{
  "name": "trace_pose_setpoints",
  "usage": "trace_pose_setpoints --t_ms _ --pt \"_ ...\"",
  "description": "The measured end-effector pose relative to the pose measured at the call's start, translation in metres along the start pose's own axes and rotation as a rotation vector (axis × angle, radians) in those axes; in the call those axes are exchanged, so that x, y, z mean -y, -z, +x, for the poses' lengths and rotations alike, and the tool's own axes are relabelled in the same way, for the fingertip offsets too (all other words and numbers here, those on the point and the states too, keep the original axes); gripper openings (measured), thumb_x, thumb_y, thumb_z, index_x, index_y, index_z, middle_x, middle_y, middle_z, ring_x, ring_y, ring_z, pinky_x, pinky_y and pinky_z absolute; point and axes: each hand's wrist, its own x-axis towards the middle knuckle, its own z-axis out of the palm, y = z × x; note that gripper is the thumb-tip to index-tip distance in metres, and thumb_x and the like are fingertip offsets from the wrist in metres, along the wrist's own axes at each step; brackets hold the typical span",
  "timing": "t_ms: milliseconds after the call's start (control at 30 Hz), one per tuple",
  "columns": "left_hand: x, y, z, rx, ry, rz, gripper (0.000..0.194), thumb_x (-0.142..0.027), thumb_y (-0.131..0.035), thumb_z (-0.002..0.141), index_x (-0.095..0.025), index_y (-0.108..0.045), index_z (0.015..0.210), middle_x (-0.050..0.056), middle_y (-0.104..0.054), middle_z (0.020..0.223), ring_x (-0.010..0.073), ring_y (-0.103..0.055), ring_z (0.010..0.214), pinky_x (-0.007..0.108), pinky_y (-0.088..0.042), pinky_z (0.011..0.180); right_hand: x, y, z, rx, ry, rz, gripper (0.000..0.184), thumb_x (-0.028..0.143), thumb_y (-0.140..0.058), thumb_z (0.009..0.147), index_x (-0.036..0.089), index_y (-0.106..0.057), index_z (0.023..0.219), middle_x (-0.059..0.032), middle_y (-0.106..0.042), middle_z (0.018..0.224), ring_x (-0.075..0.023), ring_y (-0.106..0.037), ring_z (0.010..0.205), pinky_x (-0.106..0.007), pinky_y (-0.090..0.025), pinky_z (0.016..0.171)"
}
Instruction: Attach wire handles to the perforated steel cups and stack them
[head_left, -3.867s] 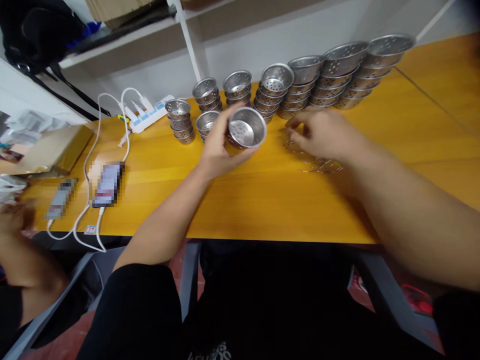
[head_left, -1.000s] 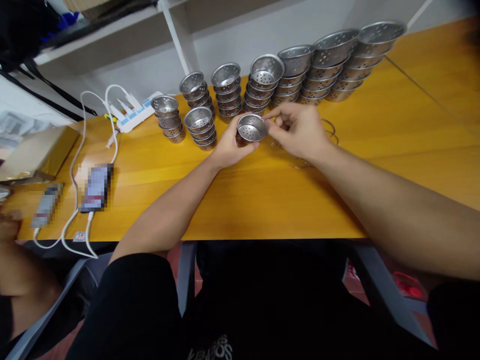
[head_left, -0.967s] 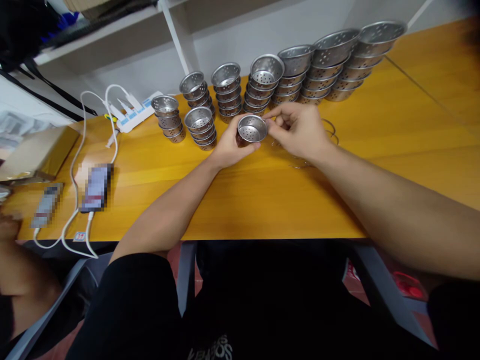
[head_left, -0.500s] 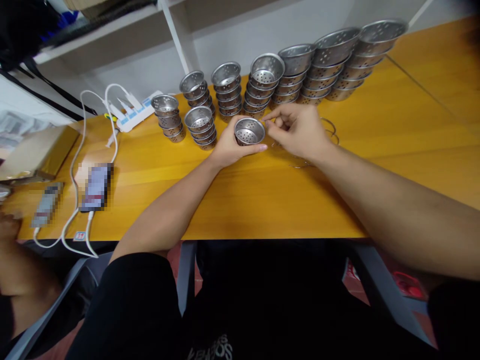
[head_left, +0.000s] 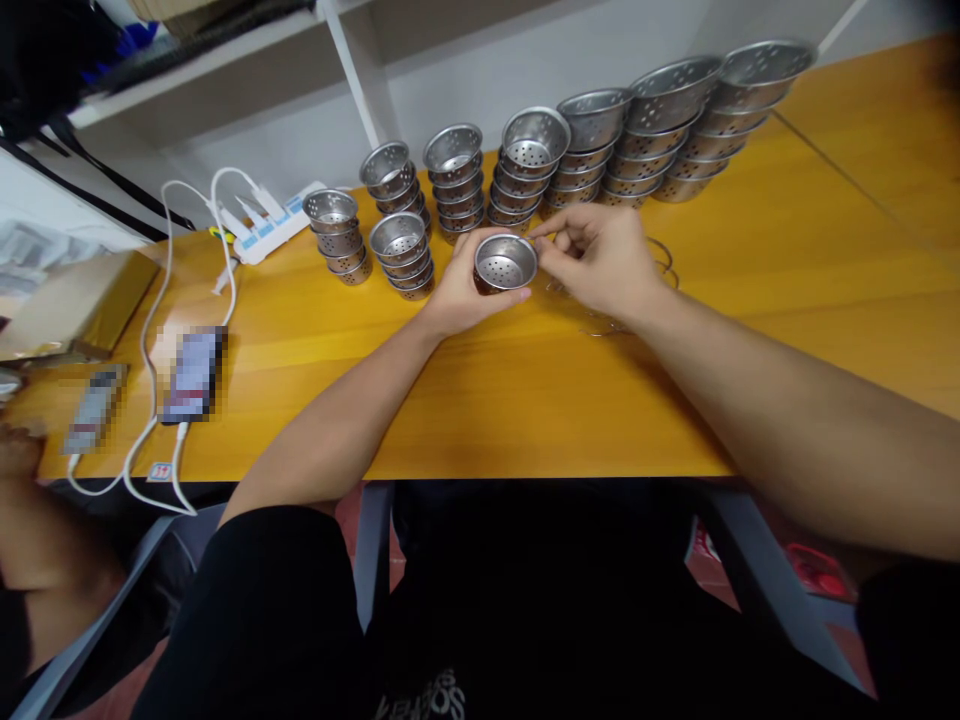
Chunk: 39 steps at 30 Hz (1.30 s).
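Note:
A small steel strainer cup (head_left: 506, 262) with a perforated bottom is in my left hand (head_left: 459, 290), whose fingers wrap round its far side and thumb lies along the near side. Its open mouth faces up towards me. Right beside the cup's rim, my right hand (head_left: 596, 255) has thumb and index finger pinched together; what they grip is too small and partly hidden. Thin bent wires (head_left: 664, 262) lie on the table behind and under my right hand, partly covered by it.
Several stacks of perforated steel cups (head_left: 535, 145) line the back of the yellow table (head_left: 480, 420). On the left are a white power strip (head_left: 274, 225), a charging phone (head_left: 193, 375), another phone (head_left: 94, 410), white cables and a cardboard box (head_left: 82, 300). Another person's arm (head_left: 45, 530) shows at far left.
The strainer cup has shifted slightly to the right and tilted a little in my left hand. My right hand has moved slightly right, still pinched beside the rim.

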Motion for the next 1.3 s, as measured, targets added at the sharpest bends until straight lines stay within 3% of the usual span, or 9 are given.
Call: trace_pose_setpoints --t_ms 100,233,367,600,767,867,967,1067,1300 --pt "-0.008 0.003 -0.001 -0.003 0.058 -0.002 0.098 -0.076 -0.118 0.083 -0.027 -0.075 0.156 0.017 -0.075 0.162 0.0476 -0.068 0.172 0.074 -0.050 0.157 -0.001 -0.001 0.001 -0.005 0.007 -0.020 0.045 0.073 -0.066 0.123 0.037 -0.089 0.139 -0.0128 -0.088 0.112 -0.0407 -0.081 0.114 -0.059 -0.072 0.104" --pt "-0.001 0.001 -0.003 0.068 0.051 -0.088 0.112 -0.091 -0.112 0.085 -0.025 -0.067 0.164 0.016 -0.077 0.159 0.0447 -0.074 0.164 0.072 -0.055 0.151 -0.013 -0.010 0.007 -0.035 0.111 0.028 0.029 0.055 -0.075 0.119 0.033 -0.091 0.129 -0.0103 -0.085 0.103 -0.0352 -0.081 0.095 -0.054 -0.071 0.092" --pt "0.006 -0.002 -0.004 0.122 0.032 -0.103 0.122 -0.101 -0.106 0.086 -0.025 -0.059 0.168 0.017 -0.076 0.163 0.0442 -0.077 0.162 0.073 -0.058 0.147 -0.028 -0.022 0.017 -0.112 0.208 0.171 0.029 0.060 -0.090 0.110 0.032 -0.087 0.112 -0.0041 -0.071 0.080 -0.0305 -0.072 0.078 -0.048 -0.064 0.076" --pt "-0.007 -0.006 -0.007 0.087 0.073 -0.066 0.125 -0.096 -0.113 0.081 -0.024 -0.057 0.168 0.019 -0.077 0.163 0.0431 -0.083 0.154 0.067 -0.067 0.138 -0.032 -0.030 0.020 -0.134 0.209 0.228 0.029 0.061 -0.093 0.110 0.036 -0.081 0.102 -0.0031 -0.065 0.077 -0.0281 -0.062 0.074 -0.051 -0.061 0.078" --pt "-0.024 -0.005 -0.009 0.086 0.104 -0.052 0.108 -0.088 -0.111 0.089 -0.023 -0.062 0.161 0.016 -0.081 0.153 0.0384 -0.086 0.142 0.063 -0.070 0.132 -0.025 -0.031 0.018 -0.128 0.217 0.333 0.027 0.057 -0.100 0.105 0.037 -0.083 0.107 0.0001 -0.059 0.072 -0.0261 -0.054 0.068 -0.051 -0.058 0.074" --pt "-0.029 -0.001 -0.009 0.096 0.111 -0.058 0.100 -0.089 -0.106 0.095 -0.022 -0.067 0.157 0.015 -0.082 0.147 0.0356 -0.086 0.134 0.059 -0.070 0.128 -0.019 -0.023 0.016 -0.057 0.241 0.448 0.036 0.067 -0.101 0.105 0.035 -0.085 0.103 -0.0017 -0.067 0.075 -0.0243 -0.056 0.066 -0.047 -0.055 0.066" --pt "-0.027 0.005 -0.009 0.115 0.107 -0.102 0.094 -0.095 -0.097 0.099 -0.022 -0.071 0.152 0.012 -0.083 0.138 0.0332 -0.084 0.127 0.056 -0.069 0.122 -0.014 -0.007 0.012 0.117 0.270 0.525 0.052 0.084 -0.104 0.099 0.034 -0.089 0.099 -0.0040 -0.079 0.084 -0.0228 -0.061 0.067 -0.044 -0.053 0.061" --pt "-0.022 0.008 -0.008 0.144 0.094 -0.154 0.095 -0.099 -0.094 0.099 -0.024 -0.071 0.152 0.011 -0.083 0.139 0.0315 -0.083 0.127 0.051 -0.068 0.119 -0.011 0.006 0.008 0.233 0.292 0.566 0.060 0.090 -0.114 0.086 0.036 -0.092 0.100 -0.0009 -0.077 0.078 -0.0221 -0.061 0.066 -0.043 -0.056 0.062" --pt "-0.003 0.002 -0.008 0.159 -0.010 -0.137 0.099 -0.096 -0.096 0.101 -0.025 -0.061 0.160 0.014 -0.077 0.152 0.0338 -0.083 0.138 0.055 -0.068 0.126 -0.011 0.006 0.007 0.239 0.258 0.641 0.053 0.084 -0.118 0.088 0.037 -0.096 0.099 -0.0017 -0.078 0.076 -0.0233 -0.067 0.066 -0.043 -0.059 0.063"
